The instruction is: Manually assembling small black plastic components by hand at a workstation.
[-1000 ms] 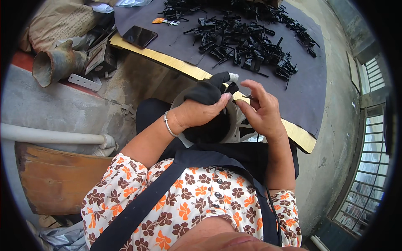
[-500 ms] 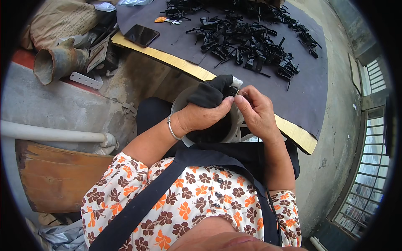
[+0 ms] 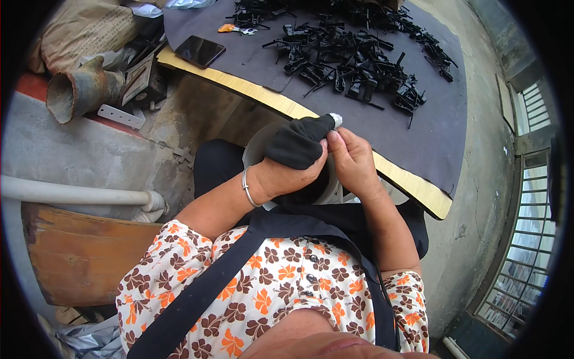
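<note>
My left hand [image 3: 296, 148] is closed above a grey bucket [image 3: 255, 146] between my knees. Black fabric covers its fingers, and a white wrapping [image 3: 337, 120] shows at one fingertip. Right beside it, my right hand [image 3: 355, 164] is bare, its thumb and fingers pinched together against the left fingertips. Whatever the two hands grip between them is hidden. Beyond them, a heap of small black plastic parts [image 3: 353, 63] with thin arms lies on the dark-covered table [image 3: 439, 137].
A phone [image 3: 201, 51] and an orange-handled tool [image 3: 236, 29] lie on the table's left side. The pale table edge [image 3: 412, 183] runs just past my hands. At left are a rusty pipe fitting [image 3: 81, 90], a white pipe [image 3: 78, 190] and a wooden board [image 3: 89, 254].
My left hand has turned, so its black fabric now hides the small black piece seen between my hands before. The right hand has shifted slightly left and down, its fingers closing up.
</note>
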The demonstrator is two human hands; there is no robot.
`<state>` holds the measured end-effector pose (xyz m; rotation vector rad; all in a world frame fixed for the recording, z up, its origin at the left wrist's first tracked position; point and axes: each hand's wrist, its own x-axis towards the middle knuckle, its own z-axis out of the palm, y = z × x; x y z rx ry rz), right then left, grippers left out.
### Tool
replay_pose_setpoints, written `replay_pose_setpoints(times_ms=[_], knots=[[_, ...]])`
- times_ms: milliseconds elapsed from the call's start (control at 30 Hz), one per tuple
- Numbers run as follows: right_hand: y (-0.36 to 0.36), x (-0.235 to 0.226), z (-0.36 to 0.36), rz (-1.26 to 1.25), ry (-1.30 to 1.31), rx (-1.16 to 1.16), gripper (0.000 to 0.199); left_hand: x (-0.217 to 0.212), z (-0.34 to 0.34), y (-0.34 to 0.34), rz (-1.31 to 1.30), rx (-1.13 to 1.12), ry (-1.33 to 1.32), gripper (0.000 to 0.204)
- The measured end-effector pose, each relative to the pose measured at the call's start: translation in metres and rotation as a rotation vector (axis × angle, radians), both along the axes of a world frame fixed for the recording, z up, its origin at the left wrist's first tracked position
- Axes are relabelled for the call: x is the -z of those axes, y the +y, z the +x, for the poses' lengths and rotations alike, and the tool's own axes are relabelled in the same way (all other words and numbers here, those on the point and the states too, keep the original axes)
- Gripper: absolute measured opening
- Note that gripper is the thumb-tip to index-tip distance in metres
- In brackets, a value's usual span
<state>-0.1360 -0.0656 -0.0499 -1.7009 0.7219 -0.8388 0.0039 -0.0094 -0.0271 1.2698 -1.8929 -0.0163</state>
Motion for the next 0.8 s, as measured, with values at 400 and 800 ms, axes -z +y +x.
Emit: replay_pose_setpoints(times_ms=[400, 800], knots=[[-0.009, -0.027, -0.023, -0.12, 0.216, -0.105, 0.013, -0.014, 0.017, 0.003, 0.546, 0.195, 0.776, 0.032], [-0.011, -0.021, -0.022, -0.074, 0.022, 0.001, 0.022, -0.014, 0.007, 0.003, 0.623, 0.24, 0.707, 0.029]])
